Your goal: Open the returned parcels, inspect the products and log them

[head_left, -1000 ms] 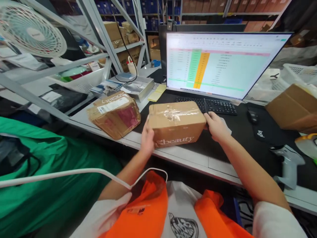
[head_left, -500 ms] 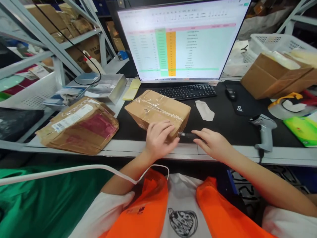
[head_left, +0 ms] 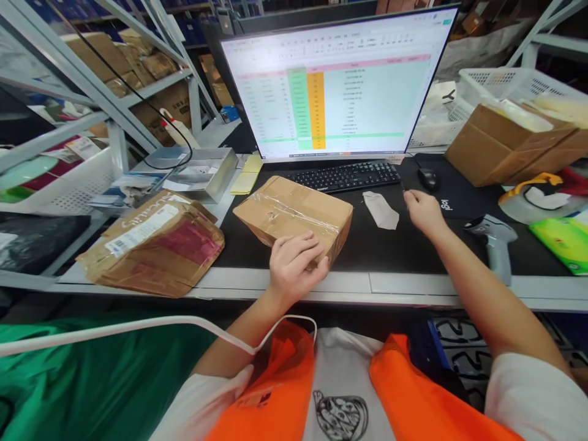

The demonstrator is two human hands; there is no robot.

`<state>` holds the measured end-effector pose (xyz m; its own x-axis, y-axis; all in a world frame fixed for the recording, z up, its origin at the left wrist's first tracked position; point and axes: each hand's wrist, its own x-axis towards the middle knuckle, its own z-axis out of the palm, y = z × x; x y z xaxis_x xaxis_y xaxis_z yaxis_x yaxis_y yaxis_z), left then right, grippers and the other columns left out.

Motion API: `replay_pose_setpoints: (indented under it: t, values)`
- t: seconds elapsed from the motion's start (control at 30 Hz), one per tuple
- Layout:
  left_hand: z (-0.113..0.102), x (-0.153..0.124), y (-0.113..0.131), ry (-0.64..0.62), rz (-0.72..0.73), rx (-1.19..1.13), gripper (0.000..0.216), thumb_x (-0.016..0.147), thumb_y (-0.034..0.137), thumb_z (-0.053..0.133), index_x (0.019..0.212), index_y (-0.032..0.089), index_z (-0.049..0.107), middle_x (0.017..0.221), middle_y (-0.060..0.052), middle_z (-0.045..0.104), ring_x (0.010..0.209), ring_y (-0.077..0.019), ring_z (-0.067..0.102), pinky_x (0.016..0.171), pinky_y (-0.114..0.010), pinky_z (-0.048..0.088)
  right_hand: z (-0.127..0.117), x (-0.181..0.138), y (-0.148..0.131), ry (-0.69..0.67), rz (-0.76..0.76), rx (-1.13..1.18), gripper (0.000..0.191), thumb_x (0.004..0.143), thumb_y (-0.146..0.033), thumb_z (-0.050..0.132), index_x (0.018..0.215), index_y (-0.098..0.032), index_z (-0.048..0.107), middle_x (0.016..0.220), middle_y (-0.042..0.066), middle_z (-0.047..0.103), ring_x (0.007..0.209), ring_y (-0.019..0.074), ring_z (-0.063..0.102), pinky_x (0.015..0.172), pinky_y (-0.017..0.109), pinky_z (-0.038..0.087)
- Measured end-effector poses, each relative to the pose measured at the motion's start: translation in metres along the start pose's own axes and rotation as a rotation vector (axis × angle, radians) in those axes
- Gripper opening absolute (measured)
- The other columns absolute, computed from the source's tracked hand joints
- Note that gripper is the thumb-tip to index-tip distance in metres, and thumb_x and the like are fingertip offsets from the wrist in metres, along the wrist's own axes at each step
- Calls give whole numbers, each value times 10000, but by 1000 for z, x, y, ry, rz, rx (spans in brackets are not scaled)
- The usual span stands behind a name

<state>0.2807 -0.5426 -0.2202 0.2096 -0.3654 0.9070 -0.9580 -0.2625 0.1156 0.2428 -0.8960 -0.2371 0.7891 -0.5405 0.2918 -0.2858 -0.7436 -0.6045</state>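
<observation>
My left hand grips the near edge of a taped brown cardboard box, fingers over its top and thumb low on the near side. The box is tilted on the black desk mat, and clear tape crosses its top. My right hand is closed, raised over the mat between a white paper scrap and the mouse. It holds the dark-handled utility knife; only a thin dark bit shows past the fingers, the rest being hidden.
A monitor and keyboard stand behind the box. A crumpled carton lies left. On the right are a barcode scanner, a tape roll, a green packet and an open carton. A white cable crosses in front.
My right hand has moved away from the box's near right corner, rightward and farther back, taking the utility knife with it. My left hand stays on the box.
</observation>
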Motion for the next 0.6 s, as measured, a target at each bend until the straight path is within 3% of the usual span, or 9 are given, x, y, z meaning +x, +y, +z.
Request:
replay_pose_setpoints:
  t: [0.07,0.2,0.3,0.43,0.6]
  values:
    - [-1,4,2,-41,-18,12,161,815,162,773,955,190,699,960,-52,779,993,-247,769,912,-395,523,-1,-19,-6,-45,-50,64,439,976,-397,492,1127,-96,774,1072,172,772,1028,343,722,932,457,559]
    - [5,17,8,-133,-78,125,61,857,212,750,852,185,696,883,-64,737,909,-248,730,813,-383,525,-5,-88,-43,-164,-433,141,422,1006,-408,542,1319,-172,697,1167,109,763,1006,263,736,915,374,577]
    - [11,21,7,-124,-43,118,118,894,204,715,782,186,682,823,-65,711,823,-217,695,740,-343,527,-6,-114,-65,-256,-601,126,362,1049,-359,510,1308,-179,687,1168,101,761,996,234,737,880,335,580]
    - [15,18,3,-84,-9,72,97,894,159,715,801,174,691,810,-70,711,832,-216,699,739,-335,537,-4,-101,-67,-261,-710,78,369,1074,-352,478,1315,-160,681,1008,91,765,848,219,722,774,326,562]
    - [16,17,3,-38,13,35,122,877,113,712,786,183,672,773,-49,706,793,-201,692,706,-323,532,-6,-77,-56,-276,-739,31,390,1084,-364,475,1356,-175,680,967,79,754,802,203,696,733,303,520]
